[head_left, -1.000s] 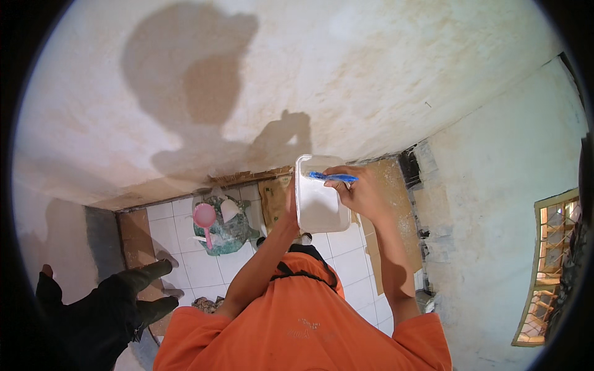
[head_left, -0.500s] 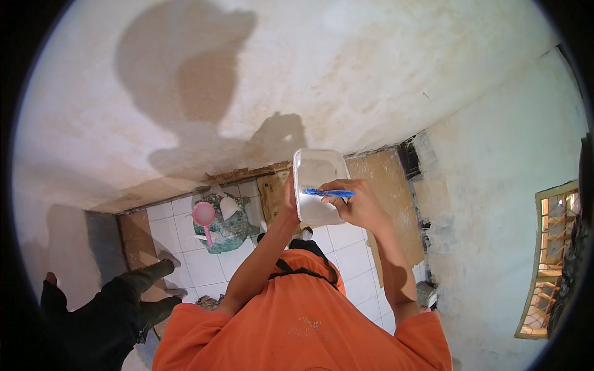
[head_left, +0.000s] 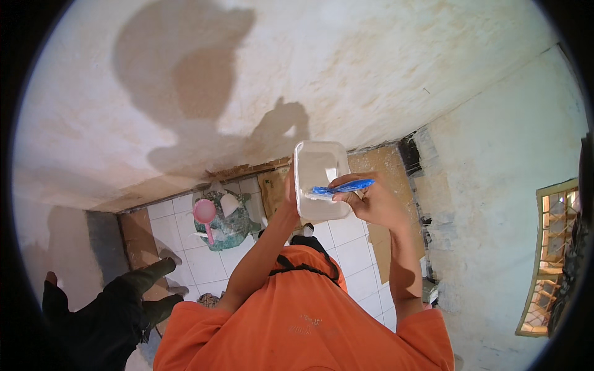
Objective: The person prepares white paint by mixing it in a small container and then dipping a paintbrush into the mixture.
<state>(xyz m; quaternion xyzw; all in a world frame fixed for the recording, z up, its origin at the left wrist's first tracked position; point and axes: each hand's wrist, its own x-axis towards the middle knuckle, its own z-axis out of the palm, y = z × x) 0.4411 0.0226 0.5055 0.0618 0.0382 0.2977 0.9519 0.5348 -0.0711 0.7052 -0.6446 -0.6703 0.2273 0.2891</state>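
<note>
One blue tool, more tilted now, pinched in right hand; left hand holds tub

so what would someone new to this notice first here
Probably the bright blue hand tool in the right grip, its tip within the opening of the translucent rectangular tub that the left grip holds near the centre. Next, the large head-shaped shadow on the wall at upper left, and the orange shirt across the lower middle. The pink dipper also stands out, left of centre.
</note>
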